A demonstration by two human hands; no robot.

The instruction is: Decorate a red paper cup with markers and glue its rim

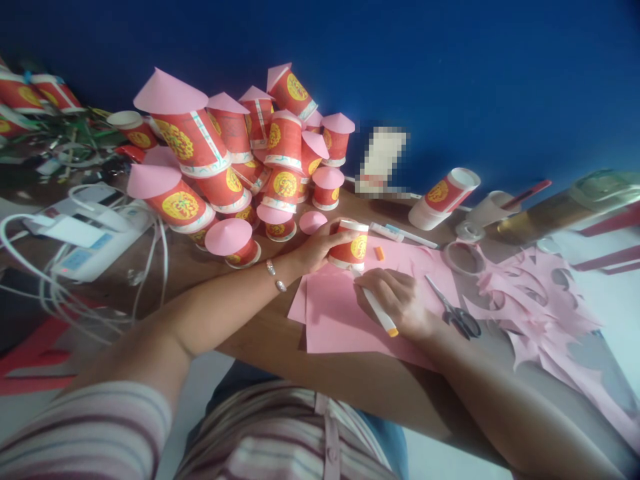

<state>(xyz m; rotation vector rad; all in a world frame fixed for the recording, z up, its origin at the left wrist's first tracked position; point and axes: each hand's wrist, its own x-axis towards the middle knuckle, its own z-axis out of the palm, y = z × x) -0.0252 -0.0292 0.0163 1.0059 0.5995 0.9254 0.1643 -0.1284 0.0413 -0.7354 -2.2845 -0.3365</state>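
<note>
My left hand [319,247] is wrapped round a red paper cup [351,245] with a gold emblem, standing mouth-down on a sheet of pink paper [340,317]. My right hand [397,300] grips a white pen with an orange end [379,308]; its tip touches the paper at the cup's rim. An orange pen cap [380,253] lies on the pink paper just right of the cup. Scissors [455,312] rest on the table to the right of my right hand.
A heap of red cups with pink paper cones [230,173] fills the table behind. A tipped red cup [445,195], tape rolls [463,257] and pink paper scraps [545,293] lie to the right. White cables and devices [85,240] sit at left. A blue wall [450,67] is behind.
</note>
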